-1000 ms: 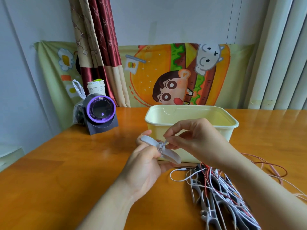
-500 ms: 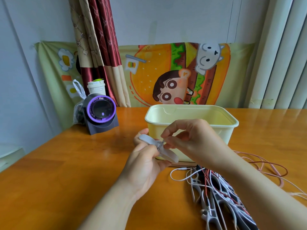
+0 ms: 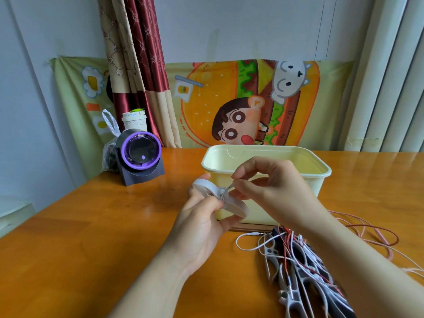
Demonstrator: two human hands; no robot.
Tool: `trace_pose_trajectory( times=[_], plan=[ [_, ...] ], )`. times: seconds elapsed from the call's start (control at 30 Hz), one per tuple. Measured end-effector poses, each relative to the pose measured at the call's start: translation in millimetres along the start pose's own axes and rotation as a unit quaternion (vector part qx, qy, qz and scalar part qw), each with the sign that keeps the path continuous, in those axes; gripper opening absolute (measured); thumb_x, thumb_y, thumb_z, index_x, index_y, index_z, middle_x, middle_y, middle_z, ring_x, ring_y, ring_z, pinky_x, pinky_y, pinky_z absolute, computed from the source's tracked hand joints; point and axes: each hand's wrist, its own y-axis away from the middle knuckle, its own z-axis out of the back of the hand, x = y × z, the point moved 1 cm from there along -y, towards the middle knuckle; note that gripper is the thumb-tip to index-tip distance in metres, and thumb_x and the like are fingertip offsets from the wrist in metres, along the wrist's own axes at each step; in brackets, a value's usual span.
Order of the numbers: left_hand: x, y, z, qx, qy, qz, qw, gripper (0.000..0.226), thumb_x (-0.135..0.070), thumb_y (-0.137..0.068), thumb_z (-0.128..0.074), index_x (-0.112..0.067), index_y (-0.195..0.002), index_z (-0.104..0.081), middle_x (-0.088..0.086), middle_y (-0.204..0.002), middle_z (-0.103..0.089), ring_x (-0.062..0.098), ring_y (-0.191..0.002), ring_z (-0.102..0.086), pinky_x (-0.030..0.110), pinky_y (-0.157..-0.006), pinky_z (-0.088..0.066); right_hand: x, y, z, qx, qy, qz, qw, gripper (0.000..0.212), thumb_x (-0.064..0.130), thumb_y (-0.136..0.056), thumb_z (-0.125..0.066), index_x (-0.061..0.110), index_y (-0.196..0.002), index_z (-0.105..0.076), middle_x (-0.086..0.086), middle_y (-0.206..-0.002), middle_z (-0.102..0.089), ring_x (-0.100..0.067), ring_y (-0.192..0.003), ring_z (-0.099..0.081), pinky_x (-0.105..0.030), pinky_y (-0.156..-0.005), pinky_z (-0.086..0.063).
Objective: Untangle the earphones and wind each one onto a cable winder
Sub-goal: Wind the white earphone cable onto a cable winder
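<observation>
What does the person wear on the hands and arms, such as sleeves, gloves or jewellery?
Nothing that shows. The left hand and the right hand have no gloves and no rings in view. Both forearms are uncovered down to the picture's edge: no sleeve, watch or bracelet.

The right forearm (image 3: 344, 260) hid part of the earphone tangle (image 3: 292, 257), which ran off past the table's (image 3: 91, 249) near edge.
</observation>
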Motion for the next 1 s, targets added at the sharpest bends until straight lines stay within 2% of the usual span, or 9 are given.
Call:
trace_pose_trajectory(
  times=[0.07, 0.17, 0.27, 0.33, 0.47, 0.6, 0.73, 0.9, 1.0],
  plan=[
    [-3, 6, 2, 0.031, -0.011, -0.013, 0.999, 0.038, 0.008, -0.096, -0.036, -0.023, -0.116, -0.047, 0.002, -0.074, -0.073, 0.015, -0.069, -0.071, 0.043, -0.075, -0.055, 1, -1, 3, 0.01, -0.023, 0.0, 1.0, 0.014, 0.003, -0.085, -0.065, 0.014, -0.077, -0.066, 0.002, -0.071, -0.066, -0.016, -0.067, -0.071, -0.036, -0.073, -0.058],
    [-6, 6, 2, 0.056, 0.005, -0.007, 0.998, 0.03, 0.003, -0.095, -0.04, -0.018, -0.111, -0.053, 0.006, -0.085, -0.072, 0.019, -0.079, -0.072, 0.041, -0.077, -0.057, 2, -3, 8, 0.034, -0.053, -0.009, 0.998, 0.015, 0.001, -0.085, -0.064, 0.013, -0.078, -0.066, 0.001, -0.072, -0.063, -0.017, -0.069, -0.071, -0.027, -0.071, -0.059],
    [-7, 6, 4, 0.05, 0.009, -0.019, 0.999, 0.018, -0.003, -0.089, -0.049, -0.015, -0.099, -0.058, 0.005, -0.084, -0.071, 0.021, -0.086, -0.07, 0.042, -0.08, -0.057, 2, -3, 12, 0.044, -0.06, -0.024, 0.997, 0.015, -0.001, -0.086, -0.063, 0.012, -0.079, -0.066, -0.004, -0.074, -0.064, -0.015, -0.071, -0.072, -0.025, -0.073, -0.058],
    [-7, 7, 3, 0.062, 0.001, -0.027, 0.998, 0.021, -0.009, -0.08, -0.053, -0.013, -0.1, -0.058, 0.005, -0.087, -0.071, 0.022, -0.09, -0.07, 0.042, -0.083, -0.057, 1, -3, 12, 0.031, -0.051, -0.029, 0.998, 0.015, -0.002, -0.086, -0.062, 0.011, -0.079, -0.066, -0.007, -0.076, -0.066, -0.014, -0.07, -0.072, -0.024, -0.071, -0.058],
    [-4, 9, 1, 0.095, -0.016, -0.029, 0.995, 0.02, -0.013, -0.082, -0.053, -0.013, -0.099, -0.063, 0.011, -0.101, -0.071, 0.023, -0.097, -0.068, 0.044, -0.088, -0.055, -2, -2, 7, -0.024, 0.032, -0.004, 0.999, 0.017, 0.001, -0.086, -0.062, 0.015, -0.078, -0.067, 0.001, -0.072, -0.068, -0.007, -0.066, -0.07, -0.03, -0.068, -0.058],
    [-2, 8, 3, 0.104, -0.051, -0.038, 0.992, 0.024, -0.016, -0.083, -0.053, -0.013, -0.106, -0.061, 0.003, -0.104, -0.073, 0.013, -0.098, -0.068, 0.039, -0.085, -0.058, -1, -1, 6, -0.069, 0.057, 0.045, 0.995, 0.019, 0.002, -0.084, -0.064, 0.02, -0.077, -0.067, 0.005, -0.075, -0.071, -0.007, -0.069, -0.07, -0.03, -0.068, -0.057],
    [-1, 4, 8, 0.086, -0.112, -0.073, 0.987, 0.03, -0.02, -0.083, -0.056, -0.013, -0.112, -0.061, 0.001, -0.109, -0.071, 0.013, -0.104, -0.067, 0.033, -0.082, -0.057, -1, 1, 1, -0.088, 0.078, 0.106, 0.987, 0.021, 0.0, -0.082, -0.068, 0.021, -0.081, -0.071, 0.007, -0.079, -0.071, -0.004, -0.071, -0.069, -0.022, -0.07, -0.056],
    [1, 2, 11, 0.051, -0.151, -0.124, 0.979, 0.031, -0.024, -0.081, -0.06, -0.011, -0.109, -0.059, 0.002, -0.102, -0.07, 0.013, -0.1, -0.067, 0.028, -0.08, -0.055, -2, 1, -3, -0.071, 0.089, 0.13, 0.985, 0.024, 0.003, -0.081, -0.07, 0.026, -0.08, -0.07, 0.012, -0.079, -0.071, 0.001, -0.073, -0.068, -0.015, -0.073, -0.054],
    [2, 2, 10, 0.04, -0.148, -0.138, 0.978, 0.029, -0.023, -0.077, -0.062, -0.014, -0.104, -0.062, -0.002, -0.095, -0.072, 0.011, -0.095, -0.069, 0.027, -0.078, -0.056, -1, 1, 0, -0.049, 0.072, 0.12, 0.989, 0.027, 0.004, -0.082, -0.069, 0.031, -0.077, -0.066, 0.013, -0.078, -0.072, 0.001, -0.074, -0.069, -0.018, -0.075, -0.055]
  ],
)
